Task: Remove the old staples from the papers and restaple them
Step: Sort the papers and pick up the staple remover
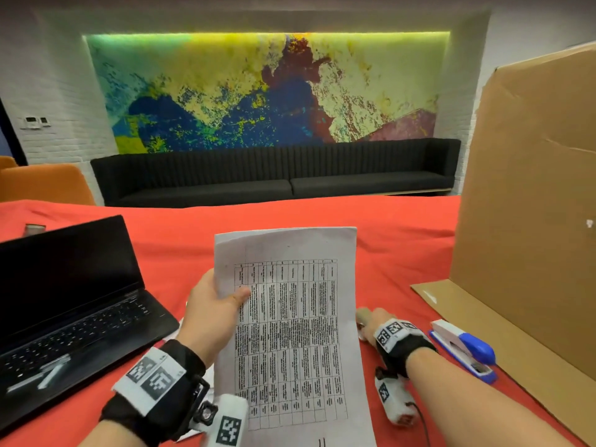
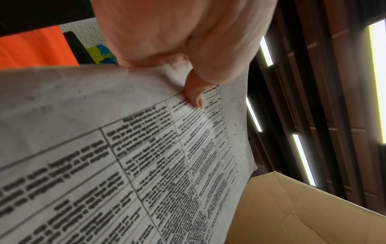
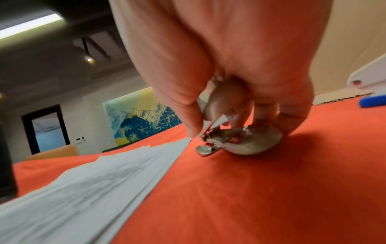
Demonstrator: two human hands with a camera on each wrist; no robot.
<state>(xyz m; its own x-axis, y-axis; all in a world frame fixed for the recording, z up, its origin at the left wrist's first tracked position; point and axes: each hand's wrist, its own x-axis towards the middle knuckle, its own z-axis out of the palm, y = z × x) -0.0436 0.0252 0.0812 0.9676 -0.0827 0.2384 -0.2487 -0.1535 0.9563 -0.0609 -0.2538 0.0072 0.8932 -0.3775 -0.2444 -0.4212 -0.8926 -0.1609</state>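
Observation:
My left hand [image 1: 214, 306] holds a printed sheet of papers [image 1: 292, 321] up above the red table, thumb [image 2: 193, 94] pressed on its front and fingers behind. The papers [image 2: 129, 148] carry a table of text. My right hand [image 1: 371, 321] is down on the cloth to the right of the sheet, and its fingers [image 3: 290, 105] curl round a metal staple remover [image 3: 236, 140] that touches the table. A blue and white stapler [image 1: 462, 350] lies just right of that wrist. More papers [image 3: 87, 193] lie flat in a stack on the cloth.
An open black laptop [image 1: 67, 304] sits at the left. A tall brown cardboard panel [image 1: 529, 221] stands at the right, with its flap lying on the red tablecloth [image 1: 403, 240]. A black sofa and a painted wall are far behind.

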